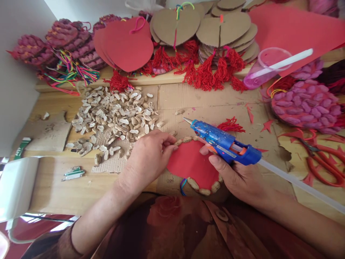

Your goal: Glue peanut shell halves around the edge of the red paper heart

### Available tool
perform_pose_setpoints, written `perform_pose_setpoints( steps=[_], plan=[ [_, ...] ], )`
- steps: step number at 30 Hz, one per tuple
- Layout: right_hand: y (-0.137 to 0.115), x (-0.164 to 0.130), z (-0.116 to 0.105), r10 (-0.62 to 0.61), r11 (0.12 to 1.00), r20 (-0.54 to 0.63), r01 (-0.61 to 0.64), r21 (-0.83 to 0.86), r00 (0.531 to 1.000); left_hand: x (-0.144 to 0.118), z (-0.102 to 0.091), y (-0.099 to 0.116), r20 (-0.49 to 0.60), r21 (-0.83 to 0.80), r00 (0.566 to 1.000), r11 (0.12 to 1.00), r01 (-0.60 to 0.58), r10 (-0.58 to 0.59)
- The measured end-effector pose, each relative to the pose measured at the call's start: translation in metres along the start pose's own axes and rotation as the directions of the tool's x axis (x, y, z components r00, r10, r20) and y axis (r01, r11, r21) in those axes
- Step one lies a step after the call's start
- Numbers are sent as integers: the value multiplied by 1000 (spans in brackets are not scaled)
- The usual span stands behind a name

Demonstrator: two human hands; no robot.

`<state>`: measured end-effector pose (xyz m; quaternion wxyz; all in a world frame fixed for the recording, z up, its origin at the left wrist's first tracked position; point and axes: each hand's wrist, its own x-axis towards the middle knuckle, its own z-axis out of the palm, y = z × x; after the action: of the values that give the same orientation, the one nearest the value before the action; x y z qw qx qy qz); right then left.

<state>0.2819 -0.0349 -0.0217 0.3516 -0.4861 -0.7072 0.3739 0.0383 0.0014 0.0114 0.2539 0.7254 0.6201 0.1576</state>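
Note:
A red heart-shaped piece (192, 162) lies before me, with peanut shells (205, 191) set along parts of its edge and a blue-purple cord (183, 186) at its lower left side. My left hand (149, 154) is closed at the heart's upper left edge, thumb and forefinger pinching a peanut shell that they partly cover. Over the heart's right side, my right hand (241, 180) grips a blue hot glue gun (215, 138). The gun's nozzle points up and left, and a long translucent glue stick (296, 181) runs out of its back.
A heap of peanut shells (115, 113) lies left on cardboard. Red hearts (129, 45), cardboard discs (176, 27) and red tassels (201, 73) line the back. Right are orange-handled scissors (323, 165), a pink plastic cup (256, 73) and a shell-covered pink piece (304, 106).

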Motion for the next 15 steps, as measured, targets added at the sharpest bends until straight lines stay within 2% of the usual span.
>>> perform_pose_setpoints(
  steps=[15],
  plan=[
    [-2, 2, 0, 29, 999, 5, -29, 30, 1000, 3, -6, 2, 52, 26, 998, 999, -21, 19]
  ],
)
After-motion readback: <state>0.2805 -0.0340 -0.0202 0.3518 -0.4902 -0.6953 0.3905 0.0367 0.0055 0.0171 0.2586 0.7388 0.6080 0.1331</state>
